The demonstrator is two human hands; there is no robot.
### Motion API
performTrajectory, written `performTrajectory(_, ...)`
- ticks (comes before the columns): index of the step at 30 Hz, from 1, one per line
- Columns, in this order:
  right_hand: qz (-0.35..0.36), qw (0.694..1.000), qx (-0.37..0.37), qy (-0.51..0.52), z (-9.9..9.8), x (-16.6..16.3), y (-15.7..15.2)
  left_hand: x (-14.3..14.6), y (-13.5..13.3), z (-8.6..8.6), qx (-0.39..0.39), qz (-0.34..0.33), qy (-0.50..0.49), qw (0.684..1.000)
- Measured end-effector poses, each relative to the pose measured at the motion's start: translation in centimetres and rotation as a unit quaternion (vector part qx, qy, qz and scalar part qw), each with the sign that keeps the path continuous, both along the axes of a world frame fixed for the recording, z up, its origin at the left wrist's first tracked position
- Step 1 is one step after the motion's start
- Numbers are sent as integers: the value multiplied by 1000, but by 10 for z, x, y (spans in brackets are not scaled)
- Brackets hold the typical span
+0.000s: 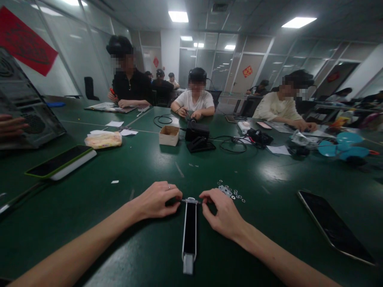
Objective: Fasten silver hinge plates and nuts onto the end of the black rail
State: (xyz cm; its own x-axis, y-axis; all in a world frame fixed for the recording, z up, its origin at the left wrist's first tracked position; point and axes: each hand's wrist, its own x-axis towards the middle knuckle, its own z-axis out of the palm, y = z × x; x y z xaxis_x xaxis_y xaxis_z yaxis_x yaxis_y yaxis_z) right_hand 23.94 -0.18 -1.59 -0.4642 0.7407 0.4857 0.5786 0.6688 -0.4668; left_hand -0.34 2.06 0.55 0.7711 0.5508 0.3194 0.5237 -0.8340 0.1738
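On the dark green glossy table (152,163), the long narrow device with silver frame and black middle strip (189,231) lies before you. Taking it as clock centre, your left hand (157,201) is near 11 o'clock, your right hand (221,211) near 1; both have fingertips at its far end. Small grey metal plates and rings (225,191) lie between 1 and 2, a black-screened smartphone with pale edge (335,227) at 3, an open beige cardboard box (168,139) near 12.

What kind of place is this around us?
Probably a shared workroom, perhaps for electronics assembly: several people work at a green table, with a computer case and small metal parts in view.
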Motion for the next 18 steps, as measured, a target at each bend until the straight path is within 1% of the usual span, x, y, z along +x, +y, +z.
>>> performTrajectory(8,7,1000,7,-5,-2,0,2,0,1,-3,-17,9,-7,1000)
performTrajectory(18,27,1000,2,2,0,1,2,2,0,-6,-64,7,-28,998)
